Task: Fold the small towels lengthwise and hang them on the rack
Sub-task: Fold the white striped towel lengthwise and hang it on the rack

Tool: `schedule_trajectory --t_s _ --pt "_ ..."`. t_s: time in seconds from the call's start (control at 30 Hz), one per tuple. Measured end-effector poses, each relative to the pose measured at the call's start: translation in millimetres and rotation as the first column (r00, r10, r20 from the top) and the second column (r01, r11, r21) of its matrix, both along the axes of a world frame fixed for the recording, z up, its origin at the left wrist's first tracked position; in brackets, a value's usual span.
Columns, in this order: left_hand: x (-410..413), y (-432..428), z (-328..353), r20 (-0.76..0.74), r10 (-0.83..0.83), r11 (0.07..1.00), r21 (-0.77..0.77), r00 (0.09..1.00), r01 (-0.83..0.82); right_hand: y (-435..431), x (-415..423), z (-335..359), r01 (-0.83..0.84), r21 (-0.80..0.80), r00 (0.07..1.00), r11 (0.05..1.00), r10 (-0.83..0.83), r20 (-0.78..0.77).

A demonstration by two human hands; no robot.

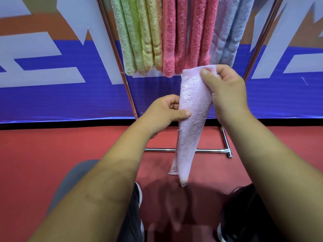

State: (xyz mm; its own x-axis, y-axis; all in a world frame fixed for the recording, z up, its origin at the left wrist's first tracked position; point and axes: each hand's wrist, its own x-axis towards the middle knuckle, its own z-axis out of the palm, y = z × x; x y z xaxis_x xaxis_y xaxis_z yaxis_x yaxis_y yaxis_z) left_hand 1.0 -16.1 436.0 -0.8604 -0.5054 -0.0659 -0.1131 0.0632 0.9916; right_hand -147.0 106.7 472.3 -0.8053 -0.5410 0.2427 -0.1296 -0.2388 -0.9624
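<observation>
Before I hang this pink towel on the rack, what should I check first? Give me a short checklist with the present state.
1. Right hand grips the top edge of the pink towel: ok.
2. Left hand pinches its left side, halfway down: ok.
3. Layers aligned: not ok, a corner sticks out near the bottom.
4. Free place on the rack beside the hung towels: cannot tell, top bar out of view.
5. Towel tip off the floor: cannot tell.
</observation>
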Motion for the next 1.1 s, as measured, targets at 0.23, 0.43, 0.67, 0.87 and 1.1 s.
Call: schedule_trajectory --t_s 0.23,0.43,0.67,0.87,1.1 --pt "-2 1 -8 0.174 -0.028 0.997 -0.064 0.984 0.039 -2 0 -4 0.086 0.024 0.996 0.996 -0.086 0.010" --pt "0 6 -2 0.115 -0.057 0.995 -0.077 0.992 0.066 -6 -19 -14 0.159 0.142 0.982 0.977 -0.171 0.075" --pt "-3 15 7 0.023 -0.006 1.000 0.013 1.000 0.005 -2 -20 -14 0.048 0.260 0.968 0.964 -0.109 0.224" --pt "-1 11 19 -0.055 0.146 0.959 0.253 0.988 -0.128 -1 -10 -29 -0.522 0.425 0.748 0.740 0.158 0.644" --pt "6 -18 14 0.003 0.325 0.753 0.604 0.946 -0.261 2 7 -23 -0.604 0.318 0.762 0.730 0.413 0.499"
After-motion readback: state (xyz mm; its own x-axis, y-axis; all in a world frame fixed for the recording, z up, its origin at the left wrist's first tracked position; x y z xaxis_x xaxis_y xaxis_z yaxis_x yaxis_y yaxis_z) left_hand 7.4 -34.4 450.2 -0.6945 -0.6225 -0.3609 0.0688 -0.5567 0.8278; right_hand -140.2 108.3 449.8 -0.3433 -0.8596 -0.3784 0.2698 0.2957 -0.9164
